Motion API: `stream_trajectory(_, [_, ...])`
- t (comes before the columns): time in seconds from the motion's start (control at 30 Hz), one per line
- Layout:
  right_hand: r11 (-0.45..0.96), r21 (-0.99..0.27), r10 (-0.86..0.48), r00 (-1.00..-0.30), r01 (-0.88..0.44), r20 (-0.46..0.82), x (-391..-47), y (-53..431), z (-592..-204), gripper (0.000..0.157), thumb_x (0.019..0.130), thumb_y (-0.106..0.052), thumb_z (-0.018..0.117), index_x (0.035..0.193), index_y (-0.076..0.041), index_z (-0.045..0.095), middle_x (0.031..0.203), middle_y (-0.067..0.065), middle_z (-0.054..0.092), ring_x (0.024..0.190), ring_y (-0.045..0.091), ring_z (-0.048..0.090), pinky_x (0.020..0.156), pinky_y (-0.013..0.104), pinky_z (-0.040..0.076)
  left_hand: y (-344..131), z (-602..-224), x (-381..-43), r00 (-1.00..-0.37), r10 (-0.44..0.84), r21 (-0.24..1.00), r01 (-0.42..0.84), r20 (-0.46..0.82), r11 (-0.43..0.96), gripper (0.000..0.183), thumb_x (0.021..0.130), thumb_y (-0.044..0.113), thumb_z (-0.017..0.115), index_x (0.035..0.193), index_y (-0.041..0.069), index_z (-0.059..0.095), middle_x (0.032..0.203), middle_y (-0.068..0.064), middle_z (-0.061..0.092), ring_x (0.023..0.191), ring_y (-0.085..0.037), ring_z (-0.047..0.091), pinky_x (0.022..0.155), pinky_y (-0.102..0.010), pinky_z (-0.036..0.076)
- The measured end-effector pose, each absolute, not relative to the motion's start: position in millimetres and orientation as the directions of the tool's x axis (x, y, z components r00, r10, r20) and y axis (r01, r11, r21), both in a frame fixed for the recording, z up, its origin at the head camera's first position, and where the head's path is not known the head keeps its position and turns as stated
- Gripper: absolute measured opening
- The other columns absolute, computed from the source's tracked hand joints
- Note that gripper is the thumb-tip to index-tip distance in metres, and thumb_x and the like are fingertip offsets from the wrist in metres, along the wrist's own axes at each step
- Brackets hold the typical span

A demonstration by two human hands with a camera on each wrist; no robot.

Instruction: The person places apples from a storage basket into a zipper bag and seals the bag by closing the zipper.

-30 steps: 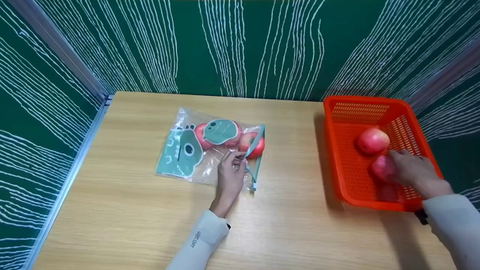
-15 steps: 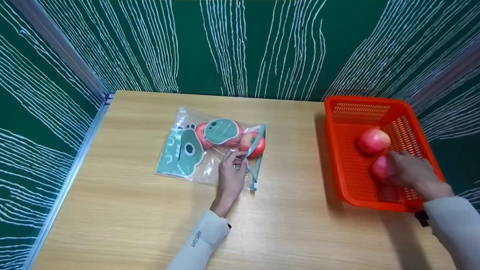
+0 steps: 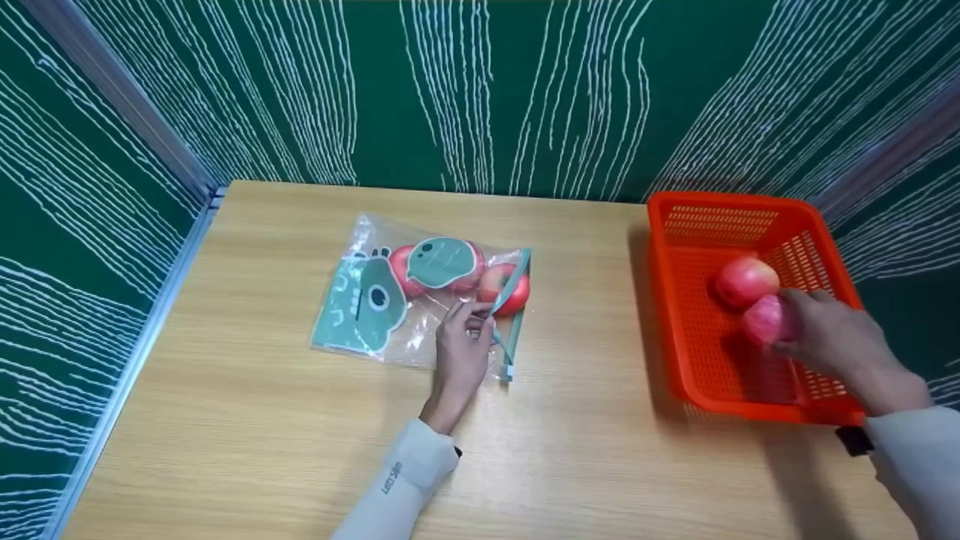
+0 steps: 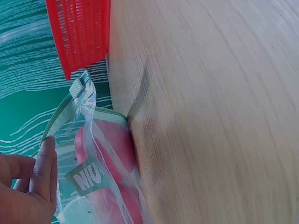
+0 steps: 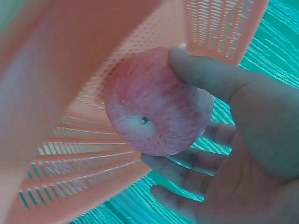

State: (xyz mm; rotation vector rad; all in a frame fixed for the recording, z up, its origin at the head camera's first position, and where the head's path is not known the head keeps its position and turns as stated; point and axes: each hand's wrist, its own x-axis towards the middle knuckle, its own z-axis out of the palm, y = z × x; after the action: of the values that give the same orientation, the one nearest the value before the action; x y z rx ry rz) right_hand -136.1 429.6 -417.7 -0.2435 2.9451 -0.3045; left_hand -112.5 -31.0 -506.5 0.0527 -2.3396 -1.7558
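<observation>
My left hand (image 3: 461, 356) pinches the green zip edge of a clear plastic zip bag (image 3: 420, 330) with dinosaur prints, which lies flat on the table. Several red apples (image 3: 514, 296) are inside it, one close to the mouth. In the left wrist view, the thumb and fingers lie at the bag's green edge, beside the white slider (image 4: 77, 87). On the right, my right hand (image 3: 844, 341) holds a red apple (image 5: 154, 107) inside the orange basket, thumb on one side and fingers on the other. Another apple (image 3: 747, 282) sits in the basket right behind it.
The orange plastic basket (image 3: 666, 330) with slotted walls stands at the table's right side. Bare wood table (image 3: 585, 337) lies between bag and basket. Green walls with white lines enclose the table (image 3: 510, 90) at the back and sides.
My right hand has turned and shifted a little toward the right, and more of the apple it holds shows. The left hand and the bag have stayed in place.
</observation>
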Motion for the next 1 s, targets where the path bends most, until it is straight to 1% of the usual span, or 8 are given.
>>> stream_trajectory(0.23, [0.960,-0.210,-0.201,-0.978,-0.186,-0.052,-130,409,-405,0.098,0.070,-0.006,0.097,0.151,0.006,0.044,0.133,0.040,0.052,0.108,0.062,0.052,0.088,0.080,0.049,-31,-508,-113,-0.975,-0.160,0.956,0.107,0.155,0.272,0.021,0.097,-0.008,0.067,0.115,0.000,0.074,0.102,-0.010,0.067,0.086,-0.019,0.071,0.068,-0.026,0.062])
stream_trajectory(0.33, [0.953,-0.221,-0.214,-0.977,-0.205,-0.016,-129,399,-400,0.098,0.070,-0.006,0.097,0.153,0.003,0.044,0.136,0.039,0.051,0.111,0.061,0.051,0.088,0.081,0.048,-30,-509,-114,-0.974,-0.161,0.955,0.113,0.161,0.274,0.021,0.096,-0.008,0.067,0.115,0.000,0.073,0.103,-0.011,0.067,0.087,-0.020,0.070,0.068,-0.025,0.062])
stream_trajectory(0.53, [0.941,-0.234,-0.243,-0.970,-0.243,0.031,-130,379,-392,0.102,0.070,-0.007,0.098,0.156,0.000,0.043,0.139,0.036,0.051,0.114,0.059,0.050,0.088,0.079,0.050,-30,-509,-114,-0.974,-0.159,0.957,0.112,0.159,0.268,0.021,0.097,-0.008,0.067,0.115,-0.001,0.073,0.104,-0.012,0.067,0.088,-0.021,0.071,0.068,-0.024,0.063])
stream_trajectory(0.63, [0.937,-0.229,-0.258,-0.965,-0.262,0.048,-130,370,-391,0.101,0.070,-0.007,0.098,0.155,0.000,0.043,0.140,0.036,0.051,0.115,0.059,0.051,0.088,0.078,0.051,-30,-510,-114,-0.975,-0.159,0.959,0.111,0.157,0.262,0.021,0.097,-0.008,0.067,0.115,-0.001,0.073,0.104,-0.011,0.066,0.089,-0.021,0.071,0.069,-0.024,0.063])
stream_trajectory(0.7, [0.935,-0.231,-0.264,-0.963,-0.269,0.054,-130,363,-389,0.100,0.070,-0.008,0.098,0.154,0.000,0.044,0.142,0.035,0.051,0.116,0.058,0.052,0.090,0.078,0.051,-30,-510,-114,-0.974,-0.160,0.959,0.118,0.163,0.259,0.021,0.096,-0.009,0.067,0.115,-0.001,0.073,0.104,-0.011,0.067,0.089,-0.021,0.071,0.069,-0.024,0.063])
stream_trajectory(0.83, [0.932,-0.233,-0.269,-0.960,-0.278,0.070,-130,352,-386,0.101,0.069,-0.007,0.099,0.154,-0.001,0.045,0.144,0.033,0.051,0.121,0.056,0.051,0.096,0.079,0.047,-30,-511,-113,-0.968,-0.156,0.955,0.151,0.195,0.255,0.020,0.095,-0.010,0.066,0.113,-0.002,0.073,0.103,-0.012,0.068,0.088,-0.023,0.072,0.069,-0.025,0.063])
stream_trajectory(1.0, [0.924,-0.227,-0.289,-0.951,-0.308,0.114,-130,337,-383,0.100,0.068,-0.007,0.099,0.153,0.000,0.048,0.142,0.032,0.053,0.121,0.054,0.052,0.099,0.080,0.045,-30,-513,-114,-0.959,-0.157,0.946,0.188,0.235,0.266,0.019,0.094,-0.011,0.067,0.111,-0.004,0.072,0.100,-0.013,0.068,0.086,-0.025,0.073,0.069,-0.029,0.064])
